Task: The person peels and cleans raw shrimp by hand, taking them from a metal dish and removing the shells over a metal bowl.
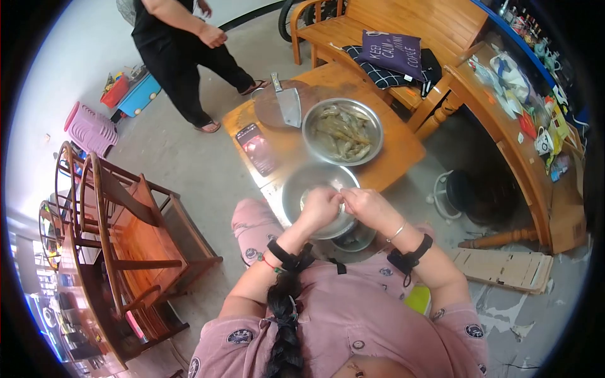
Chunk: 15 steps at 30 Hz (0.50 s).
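My left hand (321,206) and my right hand (367,206) meet over a metal bowl (298,183) close to my lap. Both sets of fingers are closed in a pinch, fingertips almost touching. Whatever they grip is too small and hidden to make out. Pale bits lie in this bowl, partly covered by my hands. Just beyond it, a second metal bowl (307,140) holds many raw, greyish shrimp (343,131). A cleaver (290,106) rests on a round wooden cutting board (266,108), and a phone (256,149) with its screen lit lies nearer me on the table.
The low wooden table (394,148) stands before me. Another person (179,57) stands at its far left. A wooden bench (353,31) with a purple cushion (391,53) is behind it. Wooden chairs (135,233) are at left, flattened cardboard (501,268) at right.
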### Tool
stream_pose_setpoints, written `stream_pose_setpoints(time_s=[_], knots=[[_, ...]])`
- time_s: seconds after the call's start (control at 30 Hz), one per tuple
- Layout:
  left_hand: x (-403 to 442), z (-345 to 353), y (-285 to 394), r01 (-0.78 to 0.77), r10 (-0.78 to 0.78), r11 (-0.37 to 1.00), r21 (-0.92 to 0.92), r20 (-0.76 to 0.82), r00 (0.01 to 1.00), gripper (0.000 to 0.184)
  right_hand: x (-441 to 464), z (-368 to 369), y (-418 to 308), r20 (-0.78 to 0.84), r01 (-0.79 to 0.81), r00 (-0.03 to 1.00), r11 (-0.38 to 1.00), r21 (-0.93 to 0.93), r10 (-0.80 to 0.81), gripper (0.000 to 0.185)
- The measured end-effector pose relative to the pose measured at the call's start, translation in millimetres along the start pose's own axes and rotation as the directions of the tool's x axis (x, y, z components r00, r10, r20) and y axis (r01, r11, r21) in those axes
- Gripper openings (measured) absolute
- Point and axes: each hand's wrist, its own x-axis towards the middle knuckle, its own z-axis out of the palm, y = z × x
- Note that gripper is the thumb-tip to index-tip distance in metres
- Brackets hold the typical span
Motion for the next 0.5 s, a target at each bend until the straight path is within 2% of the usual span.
stream_pose_setpoints(time_s=[0.23,0.5], knots=[[-1.2,-4.3,6.0,-0.002,0.001,0.998,0.068,0.010,1.000,0.023,-0.9,7.3,3.0,0.013,0.006,1.000,1.000,-0.022,-0.006,0.009],[1.2,-0.9,3.7,0.091,-0.092,0.996,0.020,0.019,0.996,0.024,-1.9,8.6,5.9,-0.009,0.012,1.000,1.000,-0.007,-0.012,0.009]])
